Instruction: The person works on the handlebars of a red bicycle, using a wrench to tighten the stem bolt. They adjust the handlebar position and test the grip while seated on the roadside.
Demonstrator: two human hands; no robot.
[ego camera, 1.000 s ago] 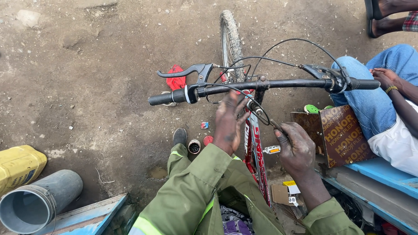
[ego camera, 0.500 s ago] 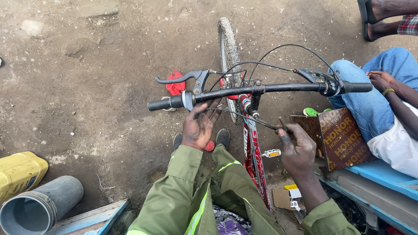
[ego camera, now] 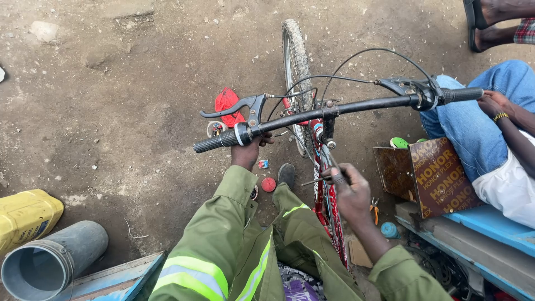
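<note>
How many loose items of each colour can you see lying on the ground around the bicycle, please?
Red: 2, a crumpled red cloth and a round red cap
Yellow: 1, a yellow jerrycan
Grey: 1, a grey pipe
Green: 1, a round green lid
Total: 5

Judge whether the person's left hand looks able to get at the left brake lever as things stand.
Probably yes: the left hand already grips the handlebar beside the brake lever, and nothing lies between them.

hands on bicycle handlebar
</note>
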